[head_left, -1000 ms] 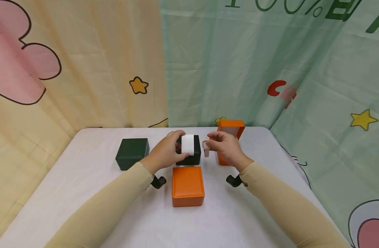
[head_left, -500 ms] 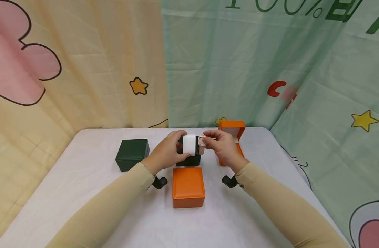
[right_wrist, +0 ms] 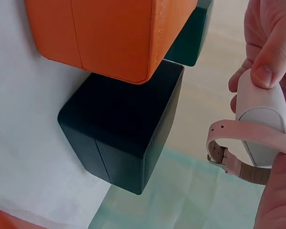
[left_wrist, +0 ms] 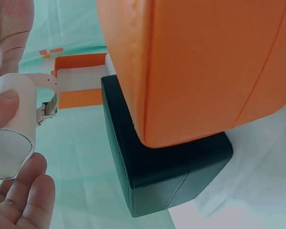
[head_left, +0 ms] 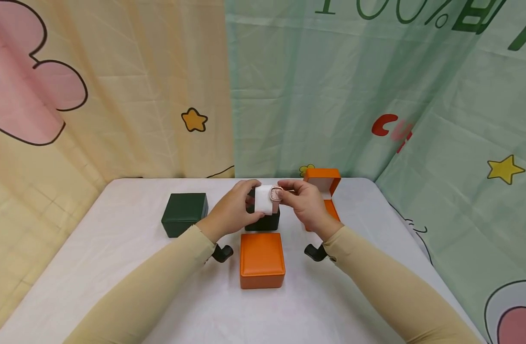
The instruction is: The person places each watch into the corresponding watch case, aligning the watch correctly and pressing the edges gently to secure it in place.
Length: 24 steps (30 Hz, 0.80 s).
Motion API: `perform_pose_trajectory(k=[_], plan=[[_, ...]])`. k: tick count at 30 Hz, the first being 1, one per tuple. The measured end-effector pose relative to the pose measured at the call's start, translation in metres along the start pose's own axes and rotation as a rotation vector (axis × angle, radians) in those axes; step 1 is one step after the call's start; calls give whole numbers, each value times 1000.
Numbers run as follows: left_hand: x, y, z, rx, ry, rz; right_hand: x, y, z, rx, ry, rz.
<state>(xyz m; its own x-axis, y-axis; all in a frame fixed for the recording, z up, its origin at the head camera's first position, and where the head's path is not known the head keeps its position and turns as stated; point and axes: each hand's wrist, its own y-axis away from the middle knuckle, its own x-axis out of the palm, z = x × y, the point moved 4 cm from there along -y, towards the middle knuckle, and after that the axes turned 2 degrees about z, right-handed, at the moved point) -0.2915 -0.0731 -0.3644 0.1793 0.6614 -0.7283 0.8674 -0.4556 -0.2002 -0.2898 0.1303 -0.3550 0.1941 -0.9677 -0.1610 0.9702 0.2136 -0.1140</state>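
My left hand (head_left: 235,208) grips a white watch cushion (head_left: 263,199), thumb on one side and fingers on the other. Between the thumb and fingers of my right hand (head_left: 310,205) is a wristwatch (head_left: 276,193) with a pale pink strap and a rose-gold case. The strap (right_wrist: 250,130) forms a buckled loop, which lies across the cushion's right end in the right wrist view. In the left wrist view the buckle (left_wrist: 48,107) hangs beside the cushion (left_wrist: 21,95). Both are held up over a dark box (head_left: 267,223), partly hidden behind them.
A closed orange box (head_left: 262,258) stands nearest on the white table (head_left: 263,315). On the left sits a closed green box (head_left: 184,212). Another orange box (head_left: 322,174), lid raised, stands at the back right, partly behind my right hand. Printed curtains hang behind.
My right hand has moved left with the wristwatch, from beside the cushion to its right end. The left hand has shifted very slightly right, still gripping the cushion.
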Motion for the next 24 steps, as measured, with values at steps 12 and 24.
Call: perform_pose_trajectory(k=[12, 24], plan=[[-8, 3, -3, 38, 29, -38, 5, 7, 7, -111, 199, 154], [-11, 3, -5, 63, 25, -43, 3, 9, 11, -179, 333, 137]])
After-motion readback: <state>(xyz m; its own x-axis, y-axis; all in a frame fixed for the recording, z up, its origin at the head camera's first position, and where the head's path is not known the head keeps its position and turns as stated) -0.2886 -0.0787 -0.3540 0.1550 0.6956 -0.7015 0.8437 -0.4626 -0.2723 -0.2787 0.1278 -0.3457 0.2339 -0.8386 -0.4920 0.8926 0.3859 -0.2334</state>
